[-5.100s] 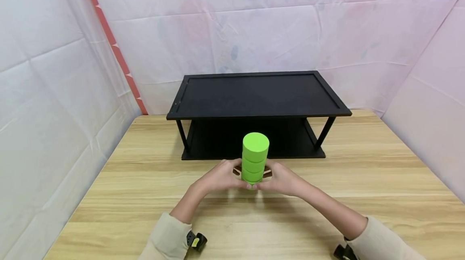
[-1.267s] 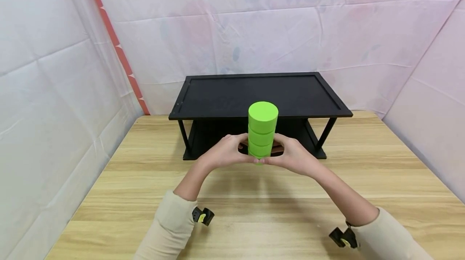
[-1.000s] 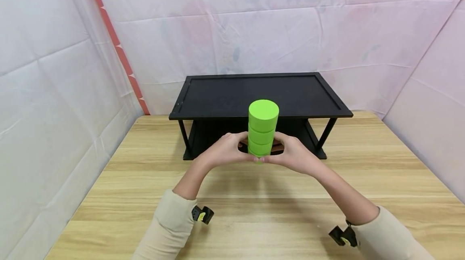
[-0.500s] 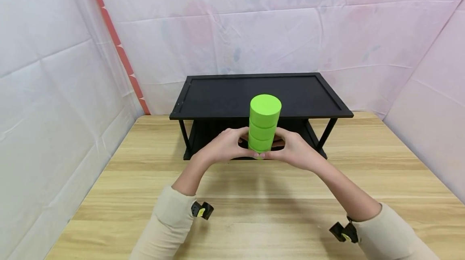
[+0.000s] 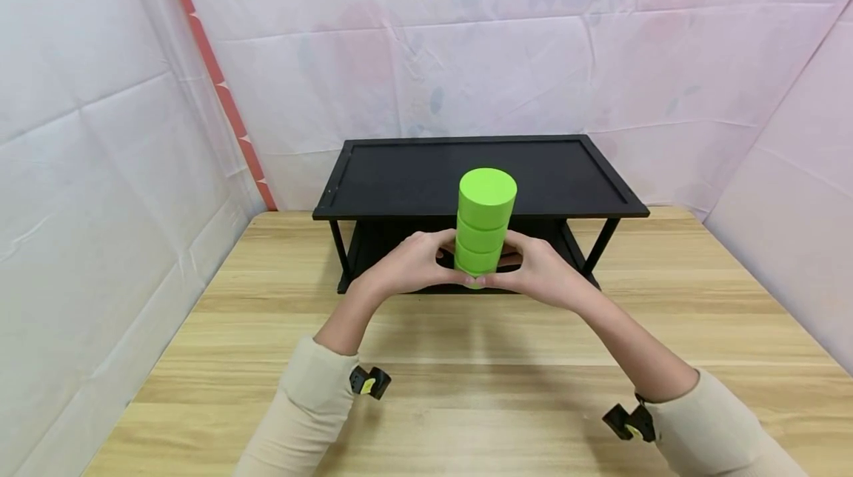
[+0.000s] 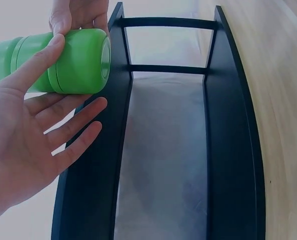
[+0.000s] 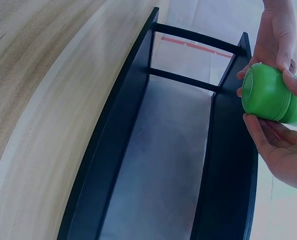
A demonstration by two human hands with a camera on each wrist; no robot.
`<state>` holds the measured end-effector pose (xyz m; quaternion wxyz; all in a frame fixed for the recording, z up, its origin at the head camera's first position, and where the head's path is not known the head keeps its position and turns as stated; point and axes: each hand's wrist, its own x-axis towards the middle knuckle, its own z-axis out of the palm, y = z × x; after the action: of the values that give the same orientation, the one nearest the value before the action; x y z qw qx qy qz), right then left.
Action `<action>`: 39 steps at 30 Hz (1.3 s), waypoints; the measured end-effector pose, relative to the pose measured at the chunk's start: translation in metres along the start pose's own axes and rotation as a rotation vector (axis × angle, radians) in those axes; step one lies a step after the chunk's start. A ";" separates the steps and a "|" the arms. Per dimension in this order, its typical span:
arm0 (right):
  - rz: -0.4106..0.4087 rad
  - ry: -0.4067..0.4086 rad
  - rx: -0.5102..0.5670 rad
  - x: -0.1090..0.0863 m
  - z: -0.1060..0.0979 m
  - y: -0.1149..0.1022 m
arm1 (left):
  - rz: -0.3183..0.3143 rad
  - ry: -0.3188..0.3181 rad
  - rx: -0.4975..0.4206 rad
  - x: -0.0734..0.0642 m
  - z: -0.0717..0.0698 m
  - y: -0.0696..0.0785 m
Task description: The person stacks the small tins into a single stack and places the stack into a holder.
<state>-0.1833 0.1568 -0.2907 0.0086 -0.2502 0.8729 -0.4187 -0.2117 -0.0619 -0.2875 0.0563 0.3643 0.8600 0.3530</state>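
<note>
A bright green cylinder, made of several round pieces stacked and marked off by grooves, stands upright between my hands in front of the shelf. My left hand grips its lower part from the left and my right hand from the right. Both thumbs meet at the near side; most other fingers are hidden behind it in the head view. In the left wrist view, the cylinder's recessed base shows, and the left ring and little fingers extend off it. In the right wrist view, fingertips touch near the base.
Behind the hands stands a black two-tier shelf with a raised rim and thin posts. Its lower board is partly hidden by the hands. Wooden tabletop spreads underneath, with white sheeting hung behind and at both sides.
Over five seconds both hands have raised the green cylinder from low near the table, slightly rightward, until its top overlaps the upper board. In the last second it rises a little more.
</note>
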 end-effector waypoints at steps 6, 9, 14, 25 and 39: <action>0.007 0.006 -0.006 0.003 -0.002 -0.001 | 0.002 -0.004 -0.010 0.002 -0.003 0.000; 0.004 0.008 -0.007 0.005 -0.004 -0.001 | 0.002 -0.006 -0.015 0.003 -0.005 0.001; 0.005 0.004 0.006 0.007 -0.006 -0.002 | 0.005 -0.007 -0.023 0.004 -0.008 0.002; -0.010 -0.010 0.005 0.014 -0.014 -0.004 | -0.007 0.002 -0.011 0.009 -0.014 0.004; 0.008 -0.020 0.012 0.018 -0.018 -0.006 | -0.005 0.009 -0.007 0.011 -0.018 0.006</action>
<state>-0.2001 0.1590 -0.2713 0.0204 -0.2509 0.8712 -0.4214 -0.2232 -0.0619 -0.2684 0.0546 0.3602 0.8598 0.3577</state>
